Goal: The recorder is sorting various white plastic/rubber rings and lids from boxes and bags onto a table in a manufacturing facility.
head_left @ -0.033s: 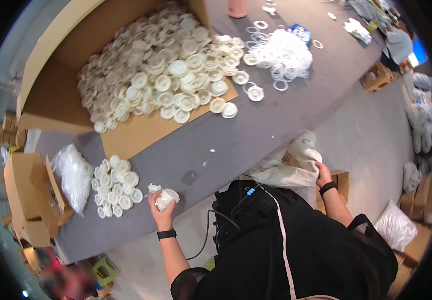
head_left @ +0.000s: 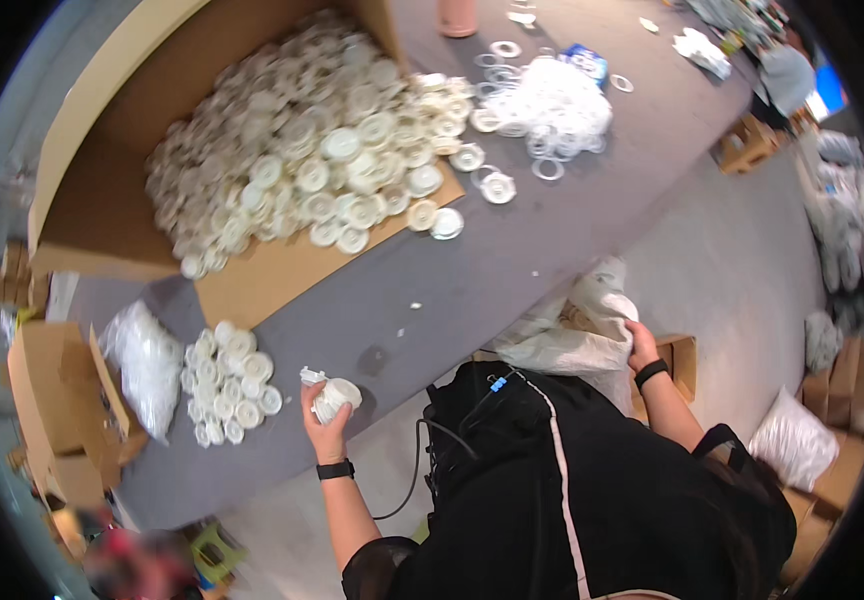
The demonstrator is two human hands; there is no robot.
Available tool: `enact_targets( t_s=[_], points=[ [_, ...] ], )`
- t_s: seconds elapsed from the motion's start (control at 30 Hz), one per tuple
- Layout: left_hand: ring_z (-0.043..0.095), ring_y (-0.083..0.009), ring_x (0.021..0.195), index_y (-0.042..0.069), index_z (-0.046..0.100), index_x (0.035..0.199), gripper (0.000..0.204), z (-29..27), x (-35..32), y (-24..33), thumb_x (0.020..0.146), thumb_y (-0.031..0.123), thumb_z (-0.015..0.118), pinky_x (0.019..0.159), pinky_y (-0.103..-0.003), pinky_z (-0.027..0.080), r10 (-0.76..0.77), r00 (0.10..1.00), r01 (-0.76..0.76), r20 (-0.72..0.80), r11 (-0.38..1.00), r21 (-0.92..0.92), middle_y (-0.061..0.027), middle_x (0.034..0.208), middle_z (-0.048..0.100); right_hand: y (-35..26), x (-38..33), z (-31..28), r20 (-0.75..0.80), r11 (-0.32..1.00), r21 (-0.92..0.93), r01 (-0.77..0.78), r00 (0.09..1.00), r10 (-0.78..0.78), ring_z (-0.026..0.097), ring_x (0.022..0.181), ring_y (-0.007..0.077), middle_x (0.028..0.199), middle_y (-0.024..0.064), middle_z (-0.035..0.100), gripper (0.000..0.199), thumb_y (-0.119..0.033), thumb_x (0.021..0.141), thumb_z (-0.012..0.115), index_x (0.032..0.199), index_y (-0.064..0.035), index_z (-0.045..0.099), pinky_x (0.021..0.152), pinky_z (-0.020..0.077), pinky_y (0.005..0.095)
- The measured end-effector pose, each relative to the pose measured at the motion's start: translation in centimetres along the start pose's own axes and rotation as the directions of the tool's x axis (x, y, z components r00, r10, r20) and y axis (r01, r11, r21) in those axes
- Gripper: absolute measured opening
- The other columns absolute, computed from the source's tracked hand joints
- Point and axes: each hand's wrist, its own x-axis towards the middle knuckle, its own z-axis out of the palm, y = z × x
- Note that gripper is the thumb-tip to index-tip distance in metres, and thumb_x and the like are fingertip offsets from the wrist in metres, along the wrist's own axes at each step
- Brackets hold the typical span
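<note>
Two hands point(head_left: 324, 425) — two wristbands point(head_left: 335, 469)

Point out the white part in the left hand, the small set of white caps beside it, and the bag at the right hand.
white part point(head_left: 335, 397), head view, its rounded body.
set of white caps point(head_left: 230, 381), head view, middle of the group.
white bag point(head_left: 564, 350), head view, its crumpled side.

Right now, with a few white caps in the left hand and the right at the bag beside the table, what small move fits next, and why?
Probably set the caps down on the small pile just left of the left hand. That pile lies closest on the table, and the right hand is off the table at the white bag, so it looks unable to help.
</note>
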Motion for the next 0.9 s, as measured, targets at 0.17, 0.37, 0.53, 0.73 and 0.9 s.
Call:
enact_targets(
  t_s=[0.17,0.37,0.53,0.73,0.9],
  points=[
    [0.037,-0.0239,0.114,0.006,0.051,0.104,0.053,10.4,2.2,2.7,0.054,0.005,0.067,0.094,-0.035,0.031,-0.032,0.879,0.154,0.476,0.963,-0.219,-0.0136,0.130,0.031,-0.6,-4.5,3.1,0.005,0.983,0.082,0.167,0.986,-0.167,0.057,0.077,0.0161,0.086,0.0063,0.060,0.017,-0.008,0.078,0.051,0.093,-0.0016,0.056,0.071,0.0451,0.0297],
    [0.037,-0.0244,0.114,0.009,0.054,0.102,0.055,27.4,1.7,4.8,0.052,0.016,0.076,0.093,-0.033,0.032,-0.023,0.292,-0.081,0.956,0.996,0.049,-0.0142,0.126,0.032,-2.2,-8.0,4.0,-0.190,0.959,0.080,0.270,0.949,-0.252,0.055,0.075,0.0113,0.087,0.0053,0.059,0.023,-0.010,0.077,0.055,0.097,0.0017,0.055,0.068,0.0437,0.0247],
    [0.033,-0.0279,0.117,0.009,0.052,0.108,0.055,39.8,-3.5,0.2,0.059,0.021,0.074,0.094,-0.033,0.031,-0.150,0.046,-0.166,0.988,0.974,0.156,-0.0176,0.128,0.027,-1.9,-8.2,1.4,-0.207,0.918,0.255,0.303,0.945,-0.255,0.055,0.077,0.0113,0.089,0.0059,0.059,0.025,-0.011,0.078,0.055,0.099,0.0020,0.054,0.069,0.0437,0.0243],
    [0.030,-0.0331,0.120,0.010,0.038,0.125,0.064,43.8,-6.9,0.7,0.069,0.025,0.067,0.094,-0.037,0.033,-0.328,0.285,0.134,0.901,0.944,0.302,-0.0195,0.135,0.016,-1.5,-8.6,-0.8,-0.250,0.879,0.326,0.348,0.928,-0.275,0.055,0.076,0.0120,0.089,0.0061,0.059,0.025,-0.011,0.079,0.055,0.100,0.0020,0.053,0.069,0.0439,0.0249],
    [0.051,-0.0149,0.096,0.001,0.051,0.107,0.031,37.1,-3.1,0.5,0.079,0.013,0.058,0.083,-0.027,0.041,-0.170,0.503,0.201,0.847,0.977,0.077,-0.0075,0.109,0.049,-1.3,-8.7,-1.6,-0.154,0.912,0.312,0.266,0.961,-0.228,0.055,0.078,0.0154,0.087,0.0061,0.058,0.021,-0.014,0.079,0.053,0.097,-0.0024,0.054,0.071,0.0449,0.0299]
  ],
)
